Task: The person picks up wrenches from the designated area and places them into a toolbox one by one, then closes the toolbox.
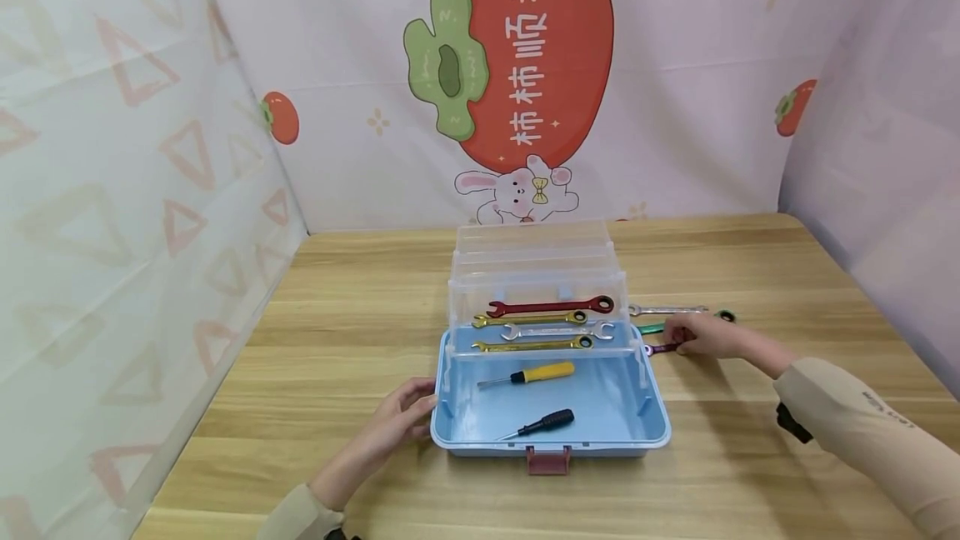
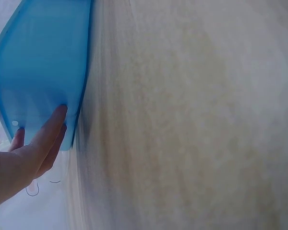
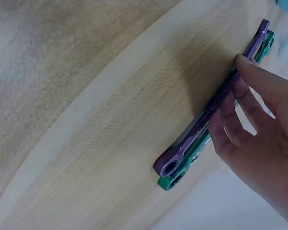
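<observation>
My right hand [image 1: 703, 335] pinches a purple combination wrench [image 3: 201, 122] between thumb and fingers, just right of a blue toolbox [image 1: 652, 415]. A green ratchet wrench [image 3: 197, 146] lies right alongside the purple one. In the head view a silver wrench [image 1: 667, 309] is farther back. My left hand [image 1: 401, 415] rests against the toolbox's left side wall, its fingers extended along the blue plastic in the left wrist view. Inside the toolbox lie a yellow screwdriver [image 1: 547, 372] and a black screwdriver [image 1: 551, 422].
The toolbox stands open with its clear tiered trays [image 1: 536, 265] raised at the back. They hold a red wrench [image 1: 547, 307], a silver wrench [image 1: 555, 331] and two gold wrenches. A reddish latch [image 1: 548, 462] hangs at the front. Printed cloth surrounds the wooden table [image 1: 337, 315].
</observation>
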